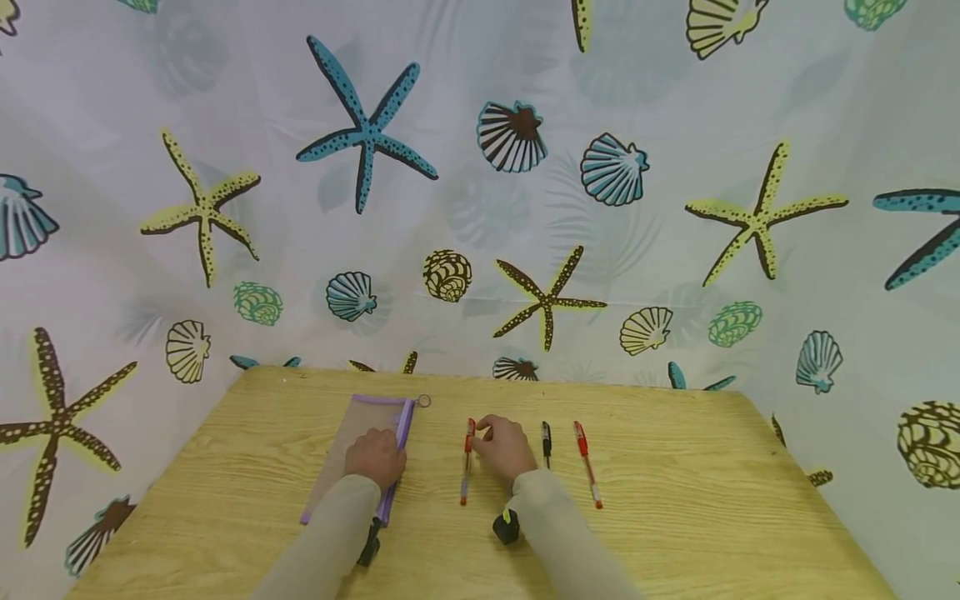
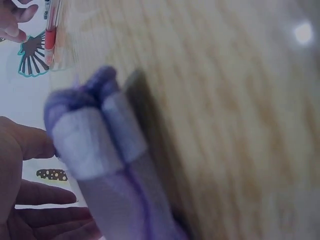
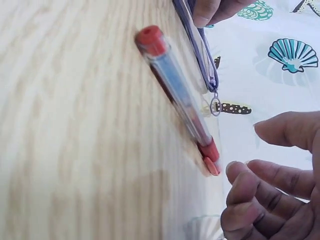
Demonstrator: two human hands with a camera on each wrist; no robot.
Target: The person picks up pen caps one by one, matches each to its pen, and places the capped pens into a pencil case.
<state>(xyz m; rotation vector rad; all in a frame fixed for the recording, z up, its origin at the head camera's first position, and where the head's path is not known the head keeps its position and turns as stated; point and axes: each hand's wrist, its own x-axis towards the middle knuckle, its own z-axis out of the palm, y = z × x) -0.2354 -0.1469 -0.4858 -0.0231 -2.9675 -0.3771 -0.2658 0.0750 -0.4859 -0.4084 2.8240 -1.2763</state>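
Note:
A clear pouch with purple trim (image 1: 341, 454) lies at the left, its zipper side facing right. My left hand (image 1: 377, 457) is over that side and holds its edge, thumb at the purple band. The zipper edge (image 2: 87, 142) stands close up in the left wrist view. My right hand (image 1: 506, 450) hovers beside a red-capped gel pen (image 1: 466, 462), thumb and fingers apart with nothing between them. In the right wrist view, the fingertips are near the cap (image 3: 210, 155) of the pen. A metal ring (image 1: 423, 401) hangs from the zipper's far end.
Right of my right hand lie a black-capped pen (image 1: 547, 442), partly hidden by the wrist, and another red pen (image 1: 588, 462). All lie on a wood-grain table (image 1: 675, 500). A cloth with sea-shell and starfish prints (image 1: 480, 192) hangs behind and at the sides.

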